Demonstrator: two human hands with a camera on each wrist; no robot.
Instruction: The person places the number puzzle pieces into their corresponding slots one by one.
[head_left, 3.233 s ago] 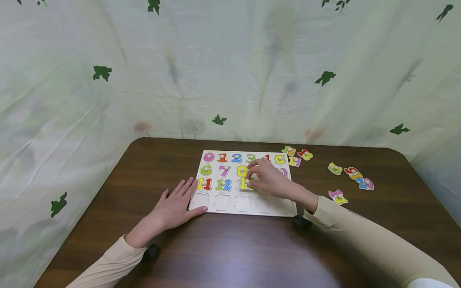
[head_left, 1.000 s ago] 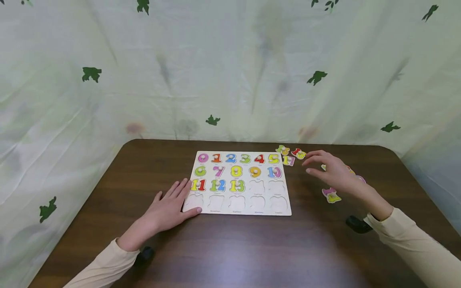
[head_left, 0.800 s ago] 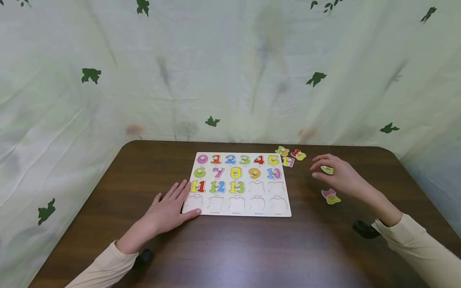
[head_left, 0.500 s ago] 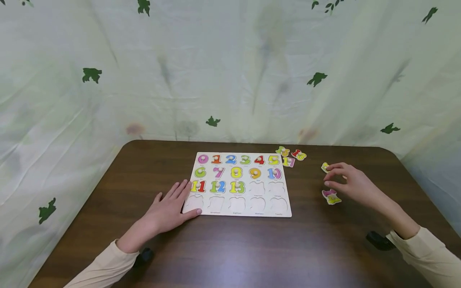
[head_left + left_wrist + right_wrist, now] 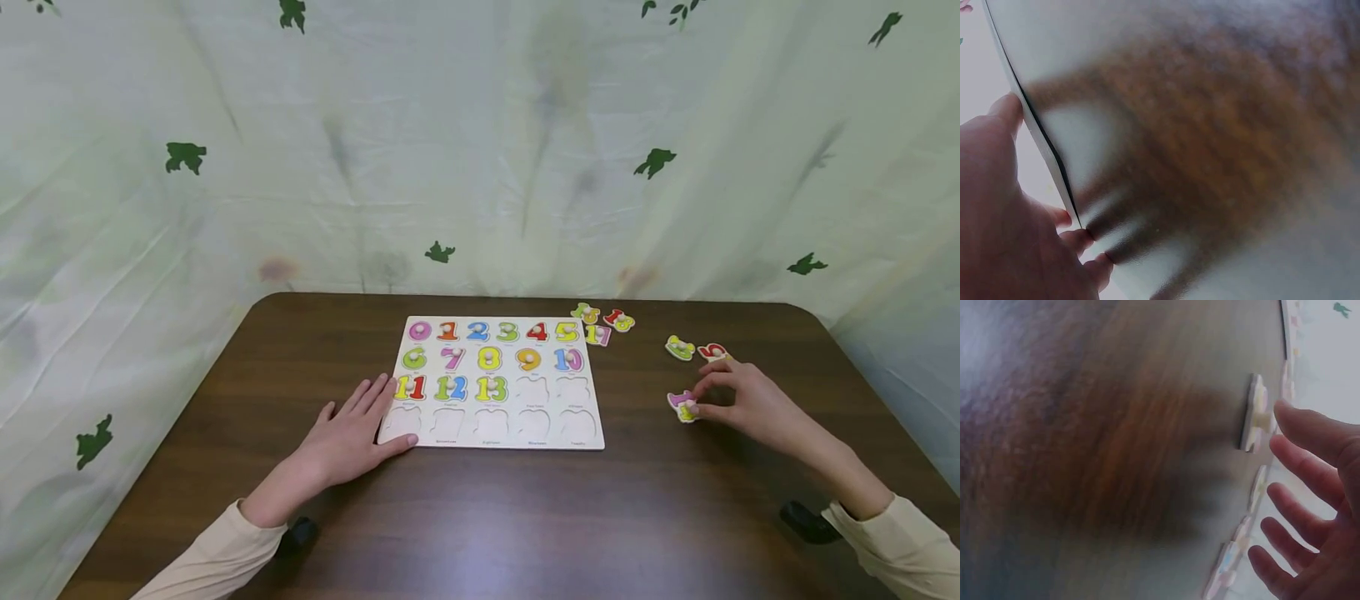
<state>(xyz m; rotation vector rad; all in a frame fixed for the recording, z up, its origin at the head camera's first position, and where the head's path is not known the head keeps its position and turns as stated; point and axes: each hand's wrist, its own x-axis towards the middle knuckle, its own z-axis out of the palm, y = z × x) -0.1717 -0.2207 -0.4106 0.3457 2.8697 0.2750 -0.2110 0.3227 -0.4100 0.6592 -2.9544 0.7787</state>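
My left hand [image 5: 347, 437] lies flat with fingers spread at the left edge of the white number puzzle board [image 5: 512, 423], thumb on its front corner. In the left wrist view its fingertips [image 5: 1079, 240] rest along the board's edge. Number pieces 0 to 13 sit in their recesses; the recesses after 13 are bare. My right hand [image 5: 761, 412] is over a pink and yellow number piece [image 5: 681, 406] lying on the table to the right. In the right wrist view, thumb and forefinger stand apart at the knob [image 5: 1264, 422] of that piece, the other fingers loosely bent.
Behind the right hand lie a green and yellow piece [image 5: 680, 348] and a red-topped piece [image 5: 713, 352], others hidden by the hand. At the board's back right corner are a green and orange piece [image 5: 586, 313], a red and yellow piece [image 5: 619, 321] and a 17 piece [image 5: 597, 335].
The 13 piece, held over the board at first, now sits in its recess. My right hand has moved right, past the green and yellow piece, to the pink and yellow one. The left stays.
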